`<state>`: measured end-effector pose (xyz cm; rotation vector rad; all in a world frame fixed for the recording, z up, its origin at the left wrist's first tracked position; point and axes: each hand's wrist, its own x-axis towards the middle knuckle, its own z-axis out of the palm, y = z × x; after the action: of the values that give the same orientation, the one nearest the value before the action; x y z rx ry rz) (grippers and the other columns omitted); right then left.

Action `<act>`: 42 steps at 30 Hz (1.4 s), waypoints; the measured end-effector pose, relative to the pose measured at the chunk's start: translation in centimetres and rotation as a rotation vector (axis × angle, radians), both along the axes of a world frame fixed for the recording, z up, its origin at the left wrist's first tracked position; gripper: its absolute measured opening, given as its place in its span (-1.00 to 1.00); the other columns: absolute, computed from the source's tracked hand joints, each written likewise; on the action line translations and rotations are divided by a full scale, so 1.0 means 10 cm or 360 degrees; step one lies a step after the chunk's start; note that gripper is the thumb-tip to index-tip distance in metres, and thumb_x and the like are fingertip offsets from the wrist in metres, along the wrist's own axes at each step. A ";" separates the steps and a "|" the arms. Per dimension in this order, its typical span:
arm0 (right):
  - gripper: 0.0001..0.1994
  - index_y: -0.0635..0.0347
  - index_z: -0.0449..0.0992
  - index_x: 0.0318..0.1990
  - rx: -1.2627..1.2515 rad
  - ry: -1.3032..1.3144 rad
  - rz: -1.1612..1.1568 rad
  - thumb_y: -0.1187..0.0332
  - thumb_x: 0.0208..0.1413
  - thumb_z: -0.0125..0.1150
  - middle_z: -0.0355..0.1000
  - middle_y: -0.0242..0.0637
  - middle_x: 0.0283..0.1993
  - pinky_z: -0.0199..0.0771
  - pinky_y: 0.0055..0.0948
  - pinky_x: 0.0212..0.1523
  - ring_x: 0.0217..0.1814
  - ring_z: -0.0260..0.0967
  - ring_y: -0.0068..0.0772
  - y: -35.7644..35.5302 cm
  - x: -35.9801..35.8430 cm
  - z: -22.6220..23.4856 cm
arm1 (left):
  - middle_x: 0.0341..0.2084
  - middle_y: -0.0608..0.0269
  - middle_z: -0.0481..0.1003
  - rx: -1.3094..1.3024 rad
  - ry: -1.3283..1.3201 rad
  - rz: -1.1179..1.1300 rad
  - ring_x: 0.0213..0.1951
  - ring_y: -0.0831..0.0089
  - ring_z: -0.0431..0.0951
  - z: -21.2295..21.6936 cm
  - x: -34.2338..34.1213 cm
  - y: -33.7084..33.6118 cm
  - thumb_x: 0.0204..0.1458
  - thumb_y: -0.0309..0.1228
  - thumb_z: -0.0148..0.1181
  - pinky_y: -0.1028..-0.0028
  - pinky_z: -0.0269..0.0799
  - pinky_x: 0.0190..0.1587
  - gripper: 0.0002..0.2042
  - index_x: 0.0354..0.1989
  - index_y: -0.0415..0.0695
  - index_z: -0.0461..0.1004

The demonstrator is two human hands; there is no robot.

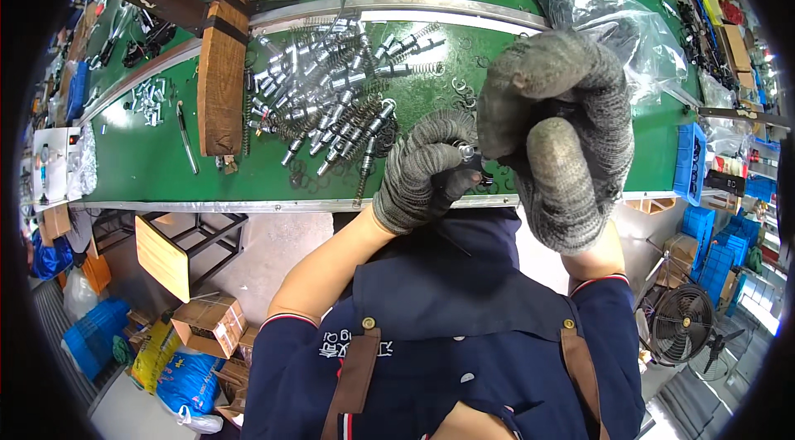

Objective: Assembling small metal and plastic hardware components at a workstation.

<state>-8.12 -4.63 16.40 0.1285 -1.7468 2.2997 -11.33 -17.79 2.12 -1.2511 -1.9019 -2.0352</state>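
Both my hands wear grey knitted gloves with darkened fingertips. My left hand (422, 171) is closed at the near edge of the green bench, pinching a small shiny metal cylindrical part (466, 152) between thumb and fingers. Higher and closer to the camera, my right hand (571, 129) is curled beside it. Its fingers hide whatever they may grip. Just left of and beyond my hands lies a loose heap of chrome cylinders with coil springs (339, 100). Several small dark rings (464, 92) are scattered right of the heap.
A wooden beam (224, 59) stands at the heap's left, with a pen (187, 137) and small metal pieces (149, 100) past it. A clear plastic bag (613, 13) lies at the back right. Blue bins (690, 162) sit at the bench's right end; a fan (683, 320) stands below.
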 end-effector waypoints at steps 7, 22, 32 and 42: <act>-0.55 0.20 0.38 -0.11 0.0152 0.0109 -0.0031 -0.04 0.21 0.27 0.36 -0.28 -0.27 0.28 -0.54 -0.45 -0.44 0.22 -0.55 0.00 -0.08 -0.11 | -0.12 0.01 0.53 0.0208 0.0085 0.0123 -0.04 -0.02 0.57 -0.03 0.02 0.01 -0.13 -0.60 0.43 0.15 0.52 0.01 -0.59 -0.12 -0.05 0.39; -0.80 0.30 0.46 -0.09 0.0624 0.0616 0.0028 0.39 0.20 0.16 0.44 -0.30 -0.36 0.44 -0.48 -0.32 -0.38 0.39 -0.49 -0.01 -0.37 -0.31 | 0.00 0.00 0.52 0.0795 -0.2041 -0.0528 0.04 0.13 0.56 -0.30 0.25 -0.12 0.05 -0.33 0.40 0.27 0.46 0.15 -0.60 0.06 -0.09 0.48; -0.28 0.21 0.13 0.42 0.0518 0.0744 -0.0051 0.60 0.10 0.30 0.46 -0.13 0.06 0.53 -0.35 0.01 -0.03 0.49 -0.37 -0.04 -0.22 -0.55 | -0.07 0.04 0.54 0.0216 -0.0956 -0.0161 -0.06 0.23 0.57 -0.24 0.14 -0.02 0.06 -0.29 0.41 0.31 0.51 0.03 -0.62 0.00 -0.12 0.47; -0.58 0.20 0.41 0.03 0.0456 0.1098 -0.0582 0.34 0.01 0.36 0.45 -0.24 -0.26 0.38 -0.41 -0.40 -0.41 0.30 -0.48 0.28 0.13 0.08 | -0.22 0.06 0.53 -0.0047 0.0014 0.0216 -0.21 0.31 0.55 -0.30 0.10 -0.03 0.08 -0.27 0.41 0.34 0.51 -0.15 -0.63 -0.09 -0.13 0.37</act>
<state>-6.79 -1.84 17.24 0.5334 -1.5436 1.4881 -10.37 -18.13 -0.90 -1.1023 -1.9614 -1.9385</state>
